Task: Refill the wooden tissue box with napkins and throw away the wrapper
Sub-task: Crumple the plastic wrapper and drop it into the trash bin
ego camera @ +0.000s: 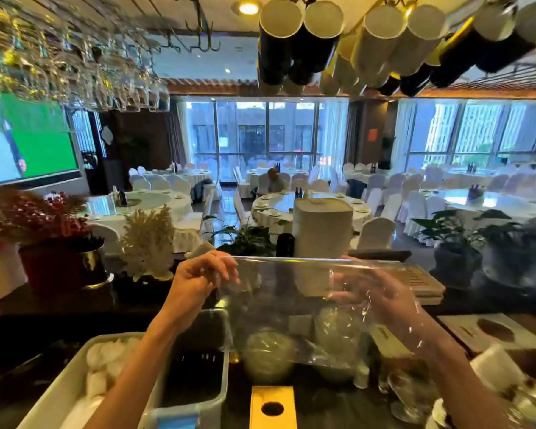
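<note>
From the head view, the step in hand appears to be the last one, getting rid of the packaging. A clear plastic wrapper (291, 292) is held up in the air above the dark worktop (59, 308), spread between both hands with its top edge pulled fairly straight. The left grip (203, 280), a bare hand, has its fingers curled and pinching the wrapper's upper left corner. The right grip (381, 292) shows only through the film, fingers pointing left. Whether it clasps the plastic or merely lies against it cannot be told.

The wrapper looks empty. It is glossy and see-through, smooth across the middle and crinkled where it gathers around the right grip. It is likely to be light and limp, apt to cling or spring open.

A light wooden tissue box with a round hole in its top (271, 407) sits on the worktop just below, near the frame's bottom edge. Its contents are hidden. The next move probably calls for bunching the film into one hand and finding a bin. A grey tub with a dark inside (195, 376) stands beside the left forearm, though its purpose is unclear.
</note>
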### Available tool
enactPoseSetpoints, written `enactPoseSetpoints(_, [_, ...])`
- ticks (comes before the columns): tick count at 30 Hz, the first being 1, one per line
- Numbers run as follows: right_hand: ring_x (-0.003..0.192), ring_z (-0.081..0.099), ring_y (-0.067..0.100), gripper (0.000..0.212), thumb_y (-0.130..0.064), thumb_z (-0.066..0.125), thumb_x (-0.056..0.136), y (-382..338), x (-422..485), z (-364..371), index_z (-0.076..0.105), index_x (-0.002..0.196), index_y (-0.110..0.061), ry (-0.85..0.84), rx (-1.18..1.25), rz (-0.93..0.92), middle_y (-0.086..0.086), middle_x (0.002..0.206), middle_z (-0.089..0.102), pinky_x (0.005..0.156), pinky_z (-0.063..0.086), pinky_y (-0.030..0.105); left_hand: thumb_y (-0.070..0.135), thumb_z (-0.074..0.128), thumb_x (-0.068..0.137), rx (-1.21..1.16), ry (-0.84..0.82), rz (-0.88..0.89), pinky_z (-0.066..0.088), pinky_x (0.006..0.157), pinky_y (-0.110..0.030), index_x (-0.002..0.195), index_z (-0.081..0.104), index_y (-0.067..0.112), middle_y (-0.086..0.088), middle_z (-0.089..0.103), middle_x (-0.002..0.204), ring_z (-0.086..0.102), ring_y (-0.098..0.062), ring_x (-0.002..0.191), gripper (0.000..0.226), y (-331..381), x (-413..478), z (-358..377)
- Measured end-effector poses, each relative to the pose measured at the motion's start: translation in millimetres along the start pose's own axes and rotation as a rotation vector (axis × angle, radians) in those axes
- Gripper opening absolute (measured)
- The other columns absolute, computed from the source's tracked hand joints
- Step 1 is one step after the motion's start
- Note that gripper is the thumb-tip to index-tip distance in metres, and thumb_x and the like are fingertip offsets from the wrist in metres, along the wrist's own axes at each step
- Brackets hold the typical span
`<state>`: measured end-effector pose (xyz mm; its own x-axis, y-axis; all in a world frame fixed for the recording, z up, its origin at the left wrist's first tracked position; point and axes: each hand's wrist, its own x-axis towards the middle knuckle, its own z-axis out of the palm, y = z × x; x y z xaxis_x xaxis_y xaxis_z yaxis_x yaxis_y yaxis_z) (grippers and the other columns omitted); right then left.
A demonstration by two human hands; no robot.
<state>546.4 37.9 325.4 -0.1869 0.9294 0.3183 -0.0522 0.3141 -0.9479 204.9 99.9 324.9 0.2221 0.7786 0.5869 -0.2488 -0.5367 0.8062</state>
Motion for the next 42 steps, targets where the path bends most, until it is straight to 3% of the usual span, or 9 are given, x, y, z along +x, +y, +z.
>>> enactPoseSetpoints(6, [0.094, 0.074, 0.029, 0.023, -0.021, 0.062, 0.089, -20.5, -5.8, -0.6, 0.073, 0.109, -0.027, 0.026, -0.114, -0.07, 0.008, 0.102, 0.077, 0.068, 0.061, 0.029, -0.028, 0.047, 0.079, 0.154, -0.003, -0.069, 0.059, 0.08, -0.035, 0.067, 0.071, 0.002, -0.015, 0.071, 0.096, 0.071, -0.028, 0.087, 0.04, 9.1, -52.9, 2.0])
enactPoseSetpoints(10, [0.085, 0.074, 0.03, 0.022, -0.024, 0.062, 0.086, -40.4, 4.6, 17.0, 0.075, 0.103, -0.026, -0.048, -0.284, -0.206, 0.008, 0.096, 0.078, 0.068, 0.062, 0.03, -0.015, 0.046, 0.085, 0.118, -0.004, -0.136, 0.046, 0.105, -0.045, 0.069, 0.062, -0.006, -0.013, 0.058, 0.136, 0.051, -0.027, 0.132, 0.024, 36.6, -91.8, -14.5])
enactPoseSetpoints(13, [0.084, 0.074, 0.017, 0.023, -0.014, 0.061, 0.089, -66.0, 22.2, 33.2, 0.074, 0.107, -0.021, -0.217, -0.417, -0.287, 0.003, 0.095, 0.079, 0.069, 0.059, 0.026, 0.019, 0.058, 0.089, 0.324, -0.111, -0.051, 0.033, 0.108, -0.038, 0.104, 0.065, 0.015, 0.004, 0.046, 0.149, 0.037, -0.013, 0.142, 0.016, 72.2, -90.7, -5.6])
enactPoseSetpoints(16, [0.089, 0.07, 0.0, 0.029, 0.01, 0.057, 0.091, -93.7, 42.2, 68.0, 0.072, 0.11, -0.006, -0.507, -0.643, -0.271, -0.004, 0.097, 0.077, 0.076, 0.052, 0.012, 0.043, 0.071, 0.083, 0.535, -0.378, -0.212, 0.035, 0.107, -0.024, 0.139, 0.038, 0.041, 0.019, 0.043, 0.148, 0.036, 0.003, 0.138, 0.065, 72.6, -68.3, 27.1])
enactPoseSetpoints(20, [0.112, 0.062, -0.001, 0.035, -0.01, 0.056, 0.098, -121.5, 54.0, 91.1, 0.06, 0.131, -0.019, -0.74, -0.795, -0.19, -0.011, 0.12, 0.07, 0.096, 0.047, 0.016, 0.004, 0.067, 0.088, 0.243, -0.279, -0.317, 0.055, 0.086, -0.033, 0.12, 0.052, 0.011, -0.013, 0.072, 0.104, 0.07, -0.019, 0.097, 0.036, 32.6, -54.6, 58.2])
enactPoseSetpoints(24, [0.137, 0.045, 0.01, 0.057, -0.054, 0.036, 0.092, -99.7, 19.7, 39.6, 0.03, 0.147, -0.04, -0.295, -0.434, 0.033, -0.007, 0.149, 0.048, 0.109, 0.039, 0.025, 0.015, 0.069, 0.084, 0.058, -0.077, -0.282, 0.057, 0.063, -0.032, 0.102, 0.058, 0.007, -0.012, 0.073, 0.08, 0.07, -0.029, 0.075, 0.022, 2.9, -57.6, 64.3])
enactPoseSetpoints(29, [0.113, 0.061, 0.026, 0.126, -0.069, 0.087, 0.03, 15.6, -93.3, 36.0, 0.024, 0.137, -0.045, 0.111, 0.143, 0.33, 0.003, 0.131, 0.058, 0.09, 0.049, 0.038, 0.016, 0.069, 0.082, -0.064, -0.088, -0.385, 0.055, 0.052, -0.02, 0.109, 0.054, 0.0, -0.006, 0.075, 0.075, 0.071, -0.015, 0.064, 0.034, -25.9, -58.7, 86.5])
enactPoseSetpoints(33, [0.1, 0.072, 0.015, 0.085, -0.033, 0.077, 0.077, 51.3, -149.4, 67.4, 0.03, 0.148, -0.036, 0.422, -0.051, 0.274, 0.0, 0.106, 0.076, 0.081, 0.057, 0.025, 0.035, 0.079, 0.064, -0.141, -0.225, -0.497, 0.056, 0.054, -0.025, 0.106, 0.061, 0.014, -0.002, 0.075, 0.076, 0.07, -0.014, 0.063, 0.051, -52.2, -78.0, 109.3])
enactPoseSetpoints(42, [0.078, 0.066, 0.012, 0.039, -0.024, 0.074, 0.078, 33.6, -265.8, 103.4, 0.071, 0.116, -0.023, 0.896, 0.102, 0.329, 0.004, 0.093, 0.073, 0.066, 0.055, 0.021, 0.029, 0.08, 0.077, -0.39, -0.778, -0.85, 0.06, 0.079, -0.036, 0.123, 0.062, 0.021, -0.016, 0.07, 0.119, 0.069, -0.034, 0.105, 0.051, -81.0, -136.4, 137.3])
